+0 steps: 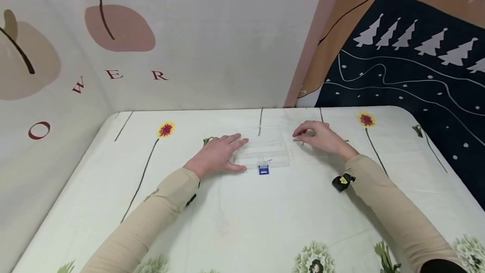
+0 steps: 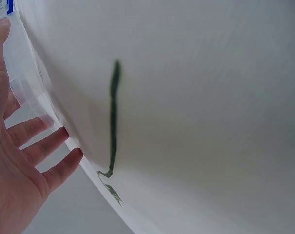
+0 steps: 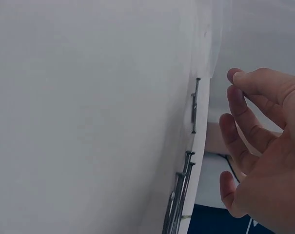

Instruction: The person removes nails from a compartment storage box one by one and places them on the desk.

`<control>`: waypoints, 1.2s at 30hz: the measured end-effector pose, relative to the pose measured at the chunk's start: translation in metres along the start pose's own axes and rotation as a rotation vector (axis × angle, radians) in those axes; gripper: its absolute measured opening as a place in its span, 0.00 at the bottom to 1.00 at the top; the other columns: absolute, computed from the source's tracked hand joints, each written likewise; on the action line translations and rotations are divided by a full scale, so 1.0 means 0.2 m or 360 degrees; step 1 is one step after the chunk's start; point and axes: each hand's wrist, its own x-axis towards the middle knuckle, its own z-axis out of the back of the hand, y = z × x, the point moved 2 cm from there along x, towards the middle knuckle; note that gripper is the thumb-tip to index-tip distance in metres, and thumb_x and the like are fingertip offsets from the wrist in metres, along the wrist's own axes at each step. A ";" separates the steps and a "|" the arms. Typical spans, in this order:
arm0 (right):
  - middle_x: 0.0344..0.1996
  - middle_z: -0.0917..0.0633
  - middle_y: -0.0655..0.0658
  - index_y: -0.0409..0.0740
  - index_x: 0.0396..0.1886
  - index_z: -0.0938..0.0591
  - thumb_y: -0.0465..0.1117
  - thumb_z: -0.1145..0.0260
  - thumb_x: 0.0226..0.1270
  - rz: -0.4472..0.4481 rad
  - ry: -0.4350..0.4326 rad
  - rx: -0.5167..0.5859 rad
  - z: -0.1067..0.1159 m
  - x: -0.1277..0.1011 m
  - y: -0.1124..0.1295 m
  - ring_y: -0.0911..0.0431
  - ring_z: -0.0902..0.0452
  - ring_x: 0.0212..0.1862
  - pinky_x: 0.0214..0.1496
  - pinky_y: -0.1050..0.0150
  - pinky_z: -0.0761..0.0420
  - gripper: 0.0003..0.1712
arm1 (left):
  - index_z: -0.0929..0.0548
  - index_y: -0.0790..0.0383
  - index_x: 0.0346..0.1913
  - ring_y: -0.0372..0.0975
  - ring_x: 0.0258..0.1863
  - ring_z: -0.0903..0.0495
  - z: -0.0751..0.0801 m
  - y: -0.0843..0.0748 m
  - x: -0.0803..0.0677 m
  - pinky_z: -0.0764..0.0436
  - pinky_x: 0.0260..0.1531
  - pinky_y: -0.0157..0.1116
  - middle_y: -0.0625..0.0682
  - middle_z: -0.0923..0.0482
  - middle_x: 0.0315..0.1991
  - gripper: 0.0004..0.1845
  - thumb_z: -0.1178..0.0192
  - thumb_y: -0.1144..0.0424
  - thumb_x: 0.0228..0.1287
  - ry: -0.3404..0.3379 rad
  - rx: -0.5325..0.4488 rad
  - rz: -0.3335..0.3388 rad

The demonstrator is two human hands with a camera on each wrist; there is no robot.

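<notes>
A clear plastic compartment box (image 1: 265, 146) lies on the flowered tablecloth (image 1: 242, 214) at mid table. A small blue and white item (image 1: 263, 169) sits at its near edge. My left hand (image 1: 231, 153) lies flat on the cloth to the box's left, with its fingertips against the box's side wall (image 2: 25, 83). To the right of the box, my right hand (image 1: 303, 135) hovers with loosely curled fingers and nothing in it. It hangs just above several thin steel nails (image 3: 193, 107) that lie on the cloth, with more nails (image 3: 179, 200) closer to the wrist.
Walls stand close behind the table and at its left. A dark cloth with white trees (image 1: 417, 66) hangs at the right. A black wrist strap with a yellow tag (image 1: 342, 180) is on my right sleeve. The table's right edge (image 1: 447, 155) curves away.
</notes>
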 end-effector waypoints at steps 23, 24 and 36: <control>0.38 0.18 0.52 0.43 0.36 0.13 0.32 0.29 0.58 0.0406 0.0086 0.0074 -0.16 -0.03 0.23 0.52 0.27 0.47 0.52 0.52 0.31 0.06 | 0.37 0.53 0.74 0.52 0.67 0.36 0.01 -0.01 0.00 0.32 0.59 0.53 0.59 0.40 0.71 0.46 0.40 0.32 0.57 0.0017 0.0009 0.0017; 0.39 0.18 0.52 0.44 0.36 0.13 0.32 0.29 0.58 0.0406 0.0091 0.0064 -0.17 -0.03 0.23 0.52 0.27 0.47 0.52 0.53 0.31 0.06 | 0.37 0.53 0.74 0.52 0.67 0.36 0.01 -0.01 0.01 0.32 0.59 0.53 0.59 0.40 0.71 0.46 0.40 0.32 0.56 0.0019 0.0008 0.0021; 0.51 0.26 0.45 0.50 0.33 0.10 0.32 0.29 0.59 0.0360 0.0142 0.0008 -0.25 -0.01 0.26 0.50 0.32 0.51 0.52 0.46 0.40 0.08 | 0.37 0.53 0.74 0.53 0.66 0.35 0.00 -0.01 0.01 0.31 0.58 0.53 0.59 0.39 0.71 0.46 0.40 0.32 0.56 0.0017 0.0008 0.0026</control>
